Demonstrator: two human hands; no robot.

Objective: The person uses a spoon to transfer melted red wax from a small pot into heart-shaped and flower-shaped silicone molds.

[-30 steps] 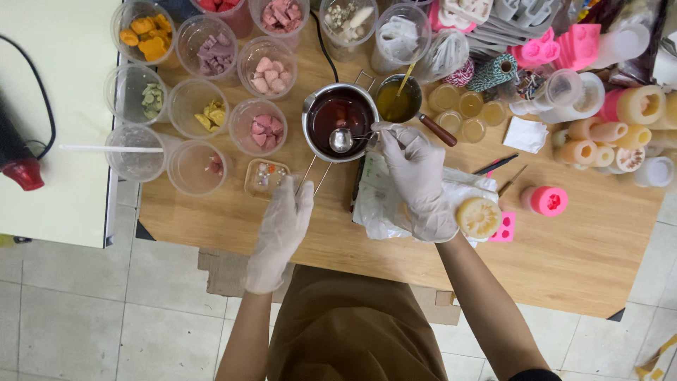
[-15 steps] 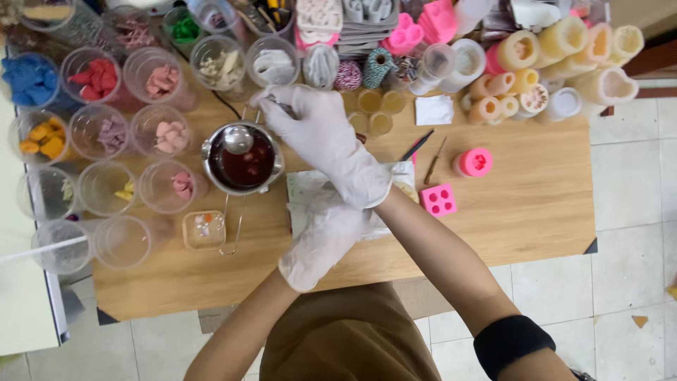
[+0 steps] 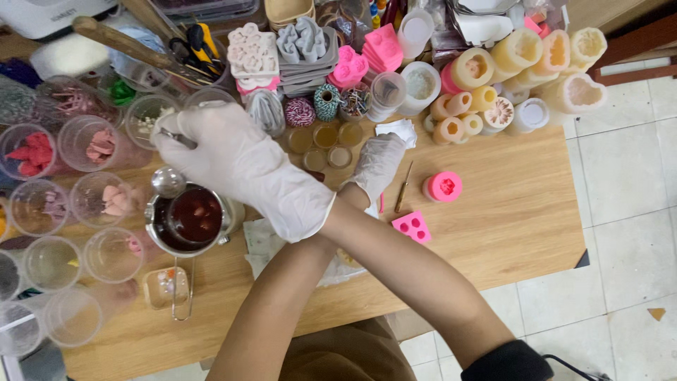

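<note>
Both my hands wear white gloves and my forearms cross. My right hand point(image 3: 240, 166) reaches left and grips the handle of a metal spoon point(image 3: 168, 182), whose bowl hangs over the rim of a small metal pot point(image 3: 159, 243) filled with dark red liquid. My left hand point(image 3: 377, 164) passes under the right arm and lies flat on the wooden table point(image 3: 508, 212), fingers pointing towards several small round tins point(image 3: 326, 136) of yellowish wax. It seems to hold nothing. A thin pick tool point(image 3: 403, 187) lies just right of it.
Clear plastic cups point(image 3: 102, 197) with coloured wax pieces crowd the left side. A round pink mould point(image 3: 444, 187) and a square pink mould point(image 3: 412, 226) sit to the right. Cream silicone moulds point(image 3: 472, 70), twine spools point(image 3: 326, 102) and stacked moulds line the back. Tiled floor lies beyond the right edge.
The view has shifted left and closer. My right hand moved left to the spoon over the pot. My left hand moved up and right under it, towards the small tins.
</note>
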